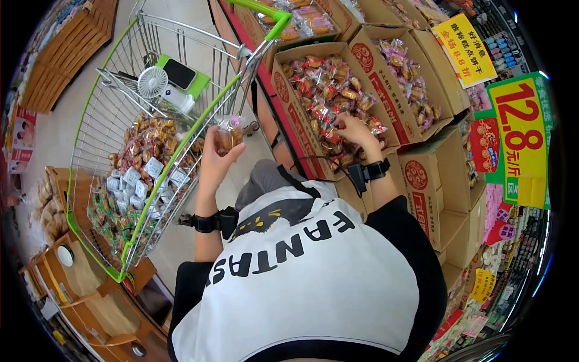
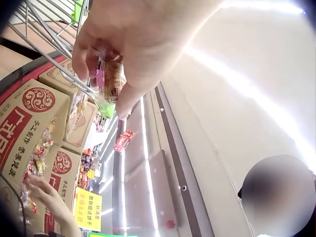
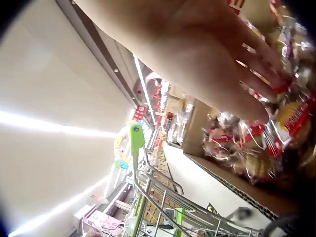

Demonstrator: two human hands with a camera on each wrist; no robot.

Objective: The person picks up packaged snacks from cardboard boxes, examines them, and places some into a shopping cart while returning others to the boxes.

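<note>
My left hand (image 1: pixel 212 158) grips clear-wrapped brown pastries (image 1: pixel 229 134) beside the green-edged cart rail. In the left wrist view, the pastry's wrapper (image 2: pixel 100 74), with pink on it, shows between thumb and fingers. My right hand (image 1: pixel 357 133) reaches down into an open cardboard box (image 1: pixel 288 111) of individually wrapped pastries (image 1: pixel 329 90). Seen from the right wrist, its fingers (image 3: pixel 259 74) are extended, and their tips touch a red-and-clear packet (image 3: pixel 291 121) on the heap.
A wire shopping cart (image 1: pixel 136 253) stands at left, with bagged snacks (image 1: pixel 145 139), a small white fan (image 1: pixel 152 81) and a phone (image 1: pixel 180 73). More pastry boxes (image 1: pixel 434 96) line the right. Price signs (image 1: pixel 518 133) hang near them.
</note>
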